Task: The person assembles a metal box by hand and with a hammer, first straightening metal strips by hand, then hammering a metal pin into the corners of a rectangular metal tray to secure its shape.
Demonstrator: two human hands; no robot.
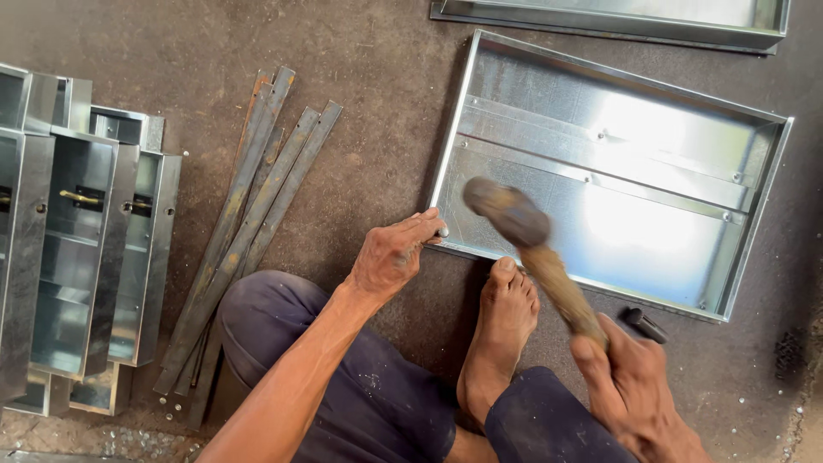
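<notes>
On the dark rough floor (377, 60) in front of you lies the shallow rectangular tray of shiny galvanized sheet metal (613, 184), its long axis going from your near left up to the far right. Your left hand (390, 257) pinches a small metal piece (442, 231) against the near left corner of the tray, fingers closed on it. Your right hand (630, 390) is closed around the wooden handle of the worn hammer (531, 249), and its blurred head hangs just right of the corner, above the near rim (your bare foot (501, 330) is pressed against this same rim). So the corner lies left of the hammer head, nearer to your left hand. Left of you are long rusty flat steel strips (249, 214) and stacked metal boxes (77, 240).
</notes>
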